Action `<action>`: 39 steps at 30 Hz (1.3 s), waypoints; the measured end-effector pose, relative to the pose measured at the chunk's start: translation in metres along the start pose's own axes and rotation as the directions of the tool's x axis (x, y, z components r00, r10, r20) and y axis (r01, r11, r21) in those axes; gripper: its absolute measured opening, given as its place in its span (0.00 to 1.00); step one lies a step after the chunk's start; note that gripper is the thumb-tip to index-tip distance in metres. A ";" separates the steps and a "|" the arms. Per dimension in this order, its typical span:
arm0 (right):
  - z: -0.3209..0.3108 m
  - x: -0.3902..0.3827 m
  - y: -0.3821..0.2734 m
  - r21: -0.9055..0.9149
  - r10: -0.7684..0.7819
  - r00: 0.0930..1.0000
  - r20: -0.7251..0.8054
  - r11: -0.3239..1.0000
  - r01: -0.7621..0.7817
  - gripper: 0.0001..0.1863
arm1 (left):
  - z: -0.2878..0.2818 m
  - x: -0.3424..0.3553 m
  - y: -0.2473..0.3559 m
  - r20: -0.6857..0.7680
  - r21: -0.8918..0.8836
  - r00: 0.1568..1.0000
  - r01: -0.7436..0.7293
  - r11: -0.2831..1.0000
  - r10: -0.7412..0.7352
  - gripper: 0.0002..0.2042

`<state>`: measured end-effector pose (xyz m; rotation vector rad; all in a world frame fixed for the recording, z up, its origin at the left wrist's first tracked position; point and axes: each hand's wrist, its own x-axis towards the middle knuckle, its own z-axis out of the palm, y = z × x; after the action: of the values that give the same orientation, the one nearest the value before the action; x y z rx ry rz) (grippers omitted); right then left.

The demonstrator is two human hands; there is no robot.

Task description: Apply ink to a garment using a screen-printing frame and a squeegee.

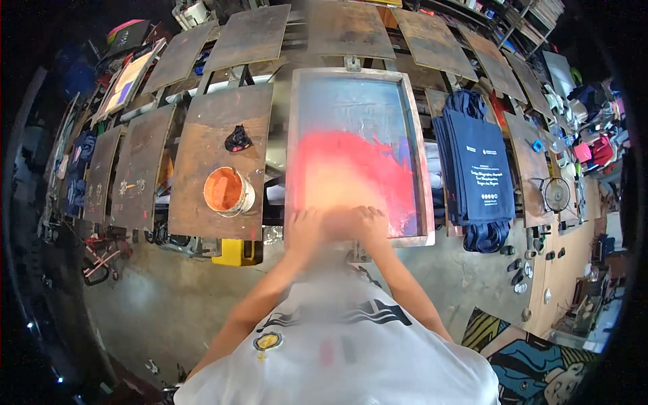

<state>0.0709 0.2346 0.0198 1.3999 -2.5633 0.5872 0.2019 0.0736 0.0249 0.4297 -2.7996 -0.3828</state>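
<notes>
Both hands are at the near end of a wooden-framed printing screen (416, 162). Pinkish-red ink (385, 169) is spread over the lower half of its mesh; the upper part looks grey-blue. My left hand (304, 228) and my right hand (370, 223) are side by side, fingers curled over a brown bar that looks like a squeegee (337, 224). A hazy smear down the middle of the picture blurs the bar and part of my left hand. How far the squeegee reaches under my hands is hidden.
Left of the screen, a board (196, 145) carries a bucket of orange ink (225, 192) and a crumpled black scrap (237, 138). To the right lies a stack of navy tote bags (476, 169). A yellow container (235, 252) stands below the left board. More boards line the far side.
</notes>
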 end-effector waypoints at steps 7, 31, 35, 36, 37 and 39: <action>-0.006 0.082 0.018 -0.045 0.056 0.968 0.246 0.998 -0.047 0.04 | 0.009 0.072 -0.043 0.023 0.002 0.999 -0.039 0.999 0.039 0.18; 0.003 0.067 0.018 -0.079 0.122 0.850 0.513 0.992 -0.095 0.12 | -0.014 0.033 -0.025 0.146 -0.146 0.988 0.074 0.987 -0.053 0.15; -0.003 0.103 0.023 -0.086 0.115 0.956 0.270 0.992 -0.095 0.04 | 0.016 0.094 -0.055 0.138 -0.036 0.989 0.057 0.998 -0.052 0.18; 0.006 0.098 0.028 -0.089 0.117 0.956 0.270 0.991 -0.096 0.04 | 0.022 0.103 -0.054 0.103 0.035 0.995 0.009 0.999 -0.012 0.18; 0.016 0.090 0.032 -0.073 0.115 0.981 0.155 0.992 -0.105 0.02 | 0.028 0.107 -0.052 0.072 0.107 0.997 -0.038 0.993 0.030 0.19; 0.028 0.066 0.034 -0.049 0.124 0.991 0.051 0.991 -0.121 0.02 | 0.024 0.088 -0.039 0.072 0.137 0.997 -0.037 0.990 0.028 0.19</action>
<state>0.0075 0.1883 0.0069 1.2680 -2.7023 0.5120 0.1237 0.0146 0.0114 0.4075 -2.9083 -0.2004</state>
